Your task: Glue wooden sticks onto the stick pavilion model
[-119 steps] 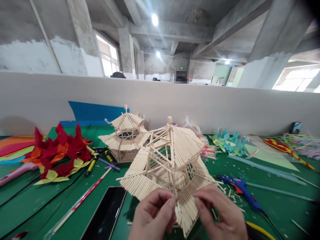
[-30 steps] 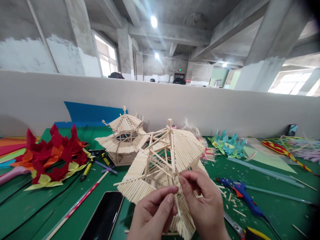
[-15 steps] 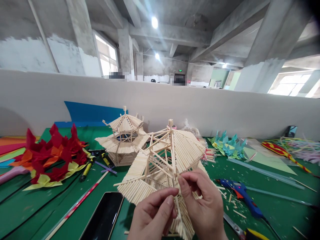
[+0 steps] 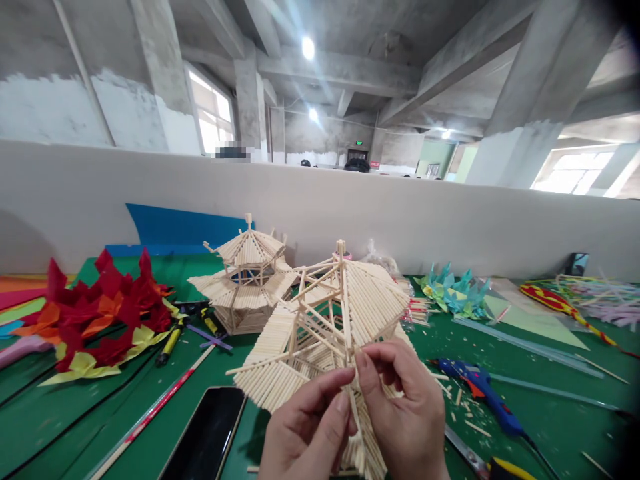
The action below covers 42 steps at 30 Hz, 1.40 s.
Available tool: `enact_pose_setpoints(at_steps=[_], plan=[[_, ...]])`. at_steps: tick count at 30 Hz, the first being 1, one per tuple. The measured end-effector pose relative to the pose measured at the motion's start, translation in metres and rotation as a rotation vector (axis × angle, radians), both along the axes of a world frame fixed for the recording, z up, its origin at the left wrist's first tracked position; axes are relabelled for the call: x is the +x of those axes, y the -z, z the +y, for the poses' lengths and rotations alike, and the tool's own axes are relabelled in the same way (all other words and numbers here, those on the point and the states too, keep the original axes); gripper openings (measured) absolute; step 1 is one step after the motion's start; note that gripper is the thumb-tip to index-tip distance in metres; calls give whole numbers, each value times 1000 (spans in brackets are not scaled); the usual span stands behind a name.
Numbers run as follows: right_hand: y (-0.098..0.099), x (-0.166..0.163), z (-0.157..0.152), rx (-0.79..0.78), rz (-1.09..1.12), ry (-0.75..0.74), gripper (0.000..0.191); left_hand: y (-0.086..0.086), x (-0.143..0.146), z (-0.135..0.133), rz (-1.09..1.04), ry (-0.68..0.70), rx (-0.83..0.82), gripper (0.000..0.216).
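Observation:
A half-built pagoda model made of thin wooden sticks (image 4: 345,313) stands tilted on the green table in front of me. My left hand (image 4: 307,430) is closed in a pinch against its lower roof edge, thumb and forefinger on the sticks. My right hand (image 4: 405,413) is also pinched, its fingertips gripping a stick at the roof's lower middle, right beside the left thumb. A second, finished stick pagoda (image 4: 247,280) stands behind it to the left.
A black phone (image 4: 207,437) lies at the near left beside a long red-striped stick (image 4: 150,417). A blue glue gun (image 4: 483,393) lies right. Red and yellow paper flowers (image 4: 105,310) sit left, teal ones (image 4: 453,290) behind right. A white partition (image 4: 450,220) backs the table.
Over four seconds my right hand rose from the model's base to the roof's lower middle. In the last second both hands stayed pinched there, nearly still.

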State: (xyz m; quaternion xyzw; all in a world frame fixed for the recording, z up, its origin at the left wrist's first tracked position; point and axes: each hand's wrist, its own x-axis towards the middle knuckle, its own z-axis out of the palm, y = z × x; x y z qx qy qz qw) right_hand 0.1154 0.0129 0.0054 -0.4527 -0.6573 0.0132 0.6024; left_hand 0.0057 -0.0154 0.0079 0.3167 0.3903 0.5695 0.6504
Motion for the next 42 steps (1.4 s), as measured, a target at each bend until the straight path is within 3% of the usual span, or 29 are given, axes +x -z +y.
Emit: enact_pose_setpoints(at_steps=[18,23,29,42], plan=[[1,-2,2,-18,65,12,15,-1,5,2,-36,19,100,32],[7,1,0,1,123,-18,6,2,5,1,-34,-11,95,31],[4,5,0,142,12,-27,13,4,5,3,-68,-4,120,31],[-1,6,5,100,1,-67,13,2,5,5,-49,-39,103,33]])
